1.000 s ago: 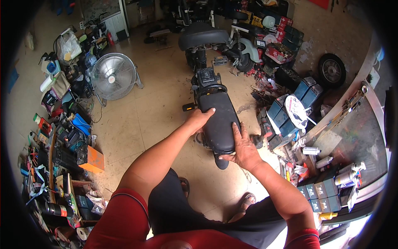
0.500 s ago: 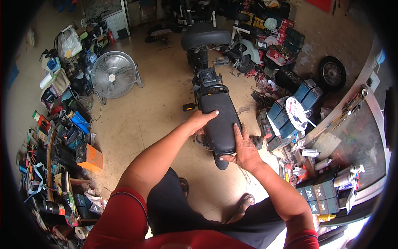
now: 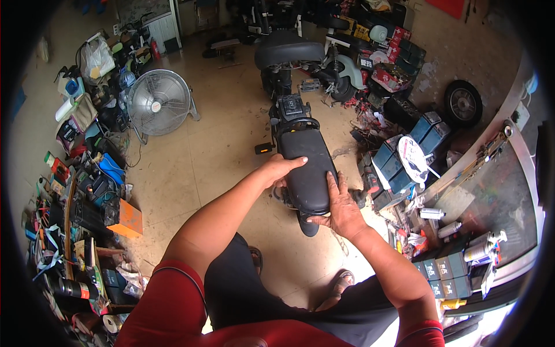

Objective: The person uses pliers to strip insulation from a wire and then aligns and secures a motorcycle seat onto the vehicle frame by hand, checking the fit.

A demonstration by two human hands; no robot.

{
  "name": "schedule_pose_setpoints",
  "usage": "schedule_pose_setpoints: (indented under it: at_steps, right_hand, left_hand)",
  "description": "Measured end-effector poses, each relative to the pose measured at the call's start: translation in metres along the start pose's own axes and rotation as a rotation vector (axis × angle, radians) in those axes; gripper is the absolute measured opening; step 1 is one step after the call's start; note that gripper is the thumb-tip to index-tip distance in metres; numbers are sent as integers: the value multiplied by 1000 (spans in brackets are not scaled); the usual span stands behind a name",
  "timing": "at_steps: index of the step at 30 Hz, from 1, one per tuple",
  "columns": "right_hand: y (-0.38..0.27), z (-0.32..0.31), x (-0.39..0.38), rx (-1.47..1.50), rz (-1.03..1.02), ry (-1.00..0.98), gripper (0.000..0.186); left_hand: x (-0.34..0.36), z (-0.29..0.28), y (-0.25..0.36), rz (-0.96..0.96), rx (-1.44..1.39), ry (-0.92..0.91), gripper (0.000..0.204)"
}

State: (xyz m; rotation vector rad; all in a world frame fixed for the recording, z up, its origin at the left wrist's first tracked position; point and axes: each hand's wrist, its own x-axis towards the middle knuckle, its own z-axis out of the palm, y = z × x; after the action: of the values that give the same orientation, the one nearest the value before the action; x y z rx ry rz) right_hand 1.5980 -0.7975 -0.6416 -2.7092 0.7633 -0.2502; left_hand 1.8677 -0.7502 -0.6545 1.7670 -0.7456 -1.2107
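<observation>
A black padded rear seat [image 3: 305, 173] lies lengthwise on the electric bike in front of me. My left hand [image 3: 281, 170] is closed on its left edge, thumb across the top, the other fingers mostly hidden below the side. At the right rear corner, my right hand [image 3: 342, 211] grips the seat, fingertips on the right edge and thumb against the back end. Beyond it are a black grab bar [image 3: 300, 122] and the bike's wider front saddle [image 3: 289, 53]. The rear tyre [image 3: 310, 226] shows under the seat's near end.
A round metal floor fan [image 3: 159, 104] stands at the left. Tools and parts crowd the left wall beside an orange box [image 3: 126, 218]. Batteries [image 3: 428, 134], spray cans [image 3: 432, 213] and a loose wheel [image 3: 463, 103] are on the right. Another scooter [image 3: 342, 75] stands behind.
The view has shifted very slightly. Both hands keep the same hold on the rear seat, and the bike stays in place.
</observation>
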Motion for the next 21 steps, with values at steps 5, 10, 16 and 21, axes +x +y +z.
schedule_pose_setpoints:
  at_steps: [5,10,16,21]
  right_hand:
    - [2,1,0,-12,-9,8,147]
    - [0,0,-1,-15,-7,12,146]
    - [0,1,0,-13,-13,16,146]
    - [0,0,-1,-34,-8,15,146]
  left_hand:
    - [1,0,0,12,-1,-9,53]
    - [-3,1,3,12,-3,0,56]
    - [-4,0,2,27,-16,-1,55]
    - [-4,1,2,28,-20,12,54]
